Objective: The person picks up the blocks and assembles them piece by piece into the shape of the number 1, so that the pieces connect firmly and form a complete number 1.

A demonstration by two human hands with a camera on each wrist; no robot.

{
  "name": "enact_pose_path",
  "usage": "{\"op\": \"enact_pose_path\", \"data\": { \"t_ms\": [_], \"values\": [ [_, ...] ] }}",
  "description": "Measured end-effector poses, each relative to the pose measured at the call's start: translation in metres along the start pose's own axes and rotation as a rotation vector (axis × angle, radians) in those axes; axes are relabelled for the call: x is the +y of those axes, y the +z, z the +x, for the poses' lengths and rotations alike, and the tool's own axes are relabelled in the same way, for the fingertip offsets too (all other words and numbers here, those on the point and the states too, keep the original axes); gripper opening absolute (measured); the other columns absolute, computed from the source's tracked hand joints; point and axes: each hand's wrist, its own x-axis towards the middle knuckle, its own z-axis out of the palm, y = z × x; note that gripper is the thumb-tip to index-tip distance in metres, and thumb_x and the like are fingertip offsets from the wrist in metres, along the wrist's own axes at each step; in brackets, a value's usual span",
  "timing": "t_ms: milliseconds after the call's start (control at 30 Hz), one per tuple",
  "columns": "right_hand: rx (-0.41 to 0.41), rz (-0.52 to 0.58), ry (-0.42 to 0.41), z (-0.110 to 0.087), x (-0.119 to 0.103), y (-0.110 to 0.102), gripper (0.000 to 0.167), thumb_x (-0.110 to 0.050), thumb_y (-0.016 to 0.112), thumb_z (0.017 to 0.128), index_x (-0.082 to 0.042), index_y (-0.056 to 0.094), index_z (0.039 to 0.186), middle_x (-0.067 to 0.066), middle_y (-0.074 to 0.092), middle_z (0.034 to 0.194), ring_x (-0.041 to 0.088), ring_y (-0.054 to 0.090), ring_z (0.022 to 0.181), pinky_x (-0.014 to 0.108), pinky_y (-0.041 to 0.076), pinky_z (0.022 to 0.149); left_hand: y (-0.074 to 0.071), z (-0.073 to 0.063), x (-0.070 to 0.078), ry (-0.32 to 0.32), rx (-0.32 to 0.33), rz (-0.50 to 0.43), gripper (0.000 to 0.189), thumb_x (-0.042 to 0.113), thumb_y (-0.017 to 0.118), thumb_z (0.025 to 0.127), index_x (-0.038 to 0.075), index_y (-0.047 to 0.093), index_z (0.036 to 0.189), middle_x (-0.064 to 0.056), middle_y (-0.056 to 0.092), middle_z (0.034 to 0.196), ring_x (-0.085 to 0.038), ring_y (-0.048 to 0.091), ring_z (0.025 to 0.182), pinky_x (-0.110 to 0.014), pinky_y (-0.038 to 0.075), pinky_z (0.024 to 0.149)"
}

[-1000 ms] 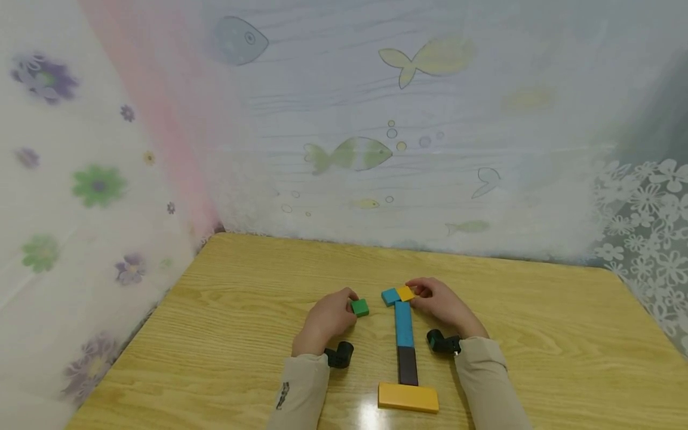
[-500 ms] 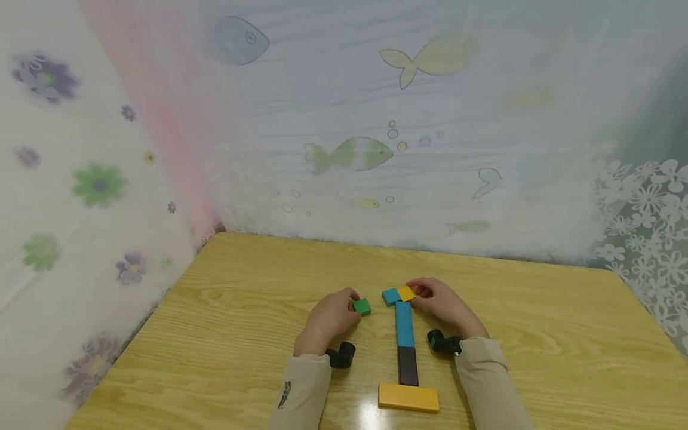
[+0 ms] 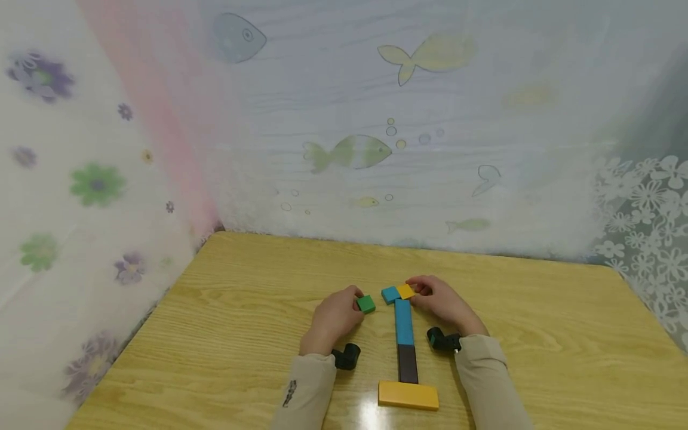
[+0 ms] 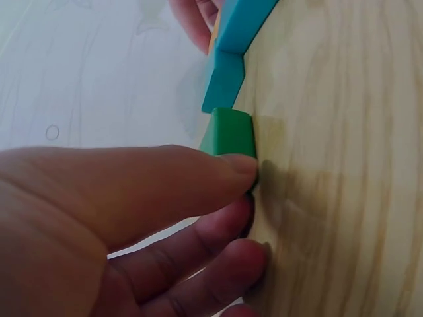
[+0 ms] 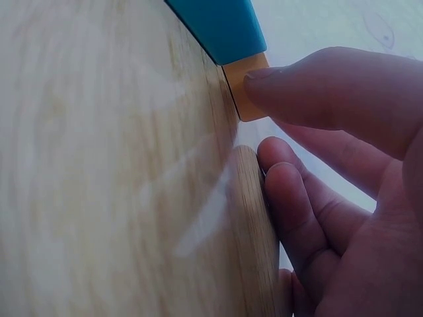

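Between thumb and fingers, my left hand pinches a small green block low over the table. In the left wrist view its thumb lies across the near end of the green block, a short gap from a small blue block. My right hand holds a small yellow block, which touches the small blue block. The right wrist view has the thumb pressed on that yellow block. Both small blocks sit at the far end of a long blue block.
A dark block continues the line towards me from the long blue one. Crosswise at its near end lies a long yellow block. All rest on a wood-grain table. A fish-patterned curtain hangs behind the table.
My left hand has moved slightly right with the green block, closer to the small blue block. The right hand and the row of blocks have stayed in place.
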Motion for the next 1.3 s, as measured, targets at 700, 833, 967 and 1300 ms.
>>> {"op": "enact_pose_path", "data": {
  "t_ms": [700, 833, 967, 1300],
  "values": [
    [0.003, -0.020, -0.017, 0.001, -0.001, -0.001, 0.037, -0.014, 0.058, 0.086, -0.006, 0.052, 0.121, 0.009, 0.051, 0.104, 0.021, 0.045, 0.088, 0.038, 0.038, 0.076, 0.008, 0.002, 0.008, 0.026, 0.044, 0.021, 0.031, 0.019, 0.064, 0.081, 0.015, 0.056, 0.111, 0.007, 0.050, 0.070, -0.011, 0.047, 0.059, -0.028, 0.038, 0.054],
    [0.000, -0.020, -0.007, 0.001, 0.000, 0.000, 0.037, -0.015, 0.058, 0.086, -0.006, 0.052, 0.122, 0.009, 0.050, 0.105, 0.021, 0.045, 0.088, 0.037, 0.038, 0.076, 0.009, 0.002, 0.009, 0.027, 0.046, 0.026, 0.030, 0.020, 0.065, 0.081, 0.015, 0.058, 0.109, 0.007, 0.049, 0.070, -0.010, 0.046, 0.059, -0.028, 0.038, 0.055],
    [0.003, -0.020, -0.003, 0.001, 0.000, 0.000, 0.037, -0.015, 0.058, 0.087, -0.006, 0.052, 0.122, 0.009, 0.050, 0.105, 0.021, 0.045, 0.088, 0.037, 0.038, 0.076, 0.010, 0.002, 0.011, 0.037, 0.046, 0.041, 0.030, 0.022, 0.066, 0.080, 0.015, 0.059, 0.109, 0.007, 0.049, 0.070, -0.010, 0.046, 0.060, -0.027, 0.038, 0.055],
    [-0.003, -0.002, -0.006, 0.002, -0.002, 0.000, 0.037, -0.012, 0.057, 0.087, -0.007, 0.051, 0.122, 0.008, 0.051, 0.106, 0.021, 0.046, 0.090, 0.037, 0.039, 0.078, 0.013, 0.004, 0.014, -0.002, 0.070, 0.011, 0.037, 0.023, 0.065, 0.081, 0.014, 0.054, 0.116, 0.006, 0.050, 0.076, -0.009, 0.047, 0.060, -0.027, 0.038, 0.053]
  ]
}}
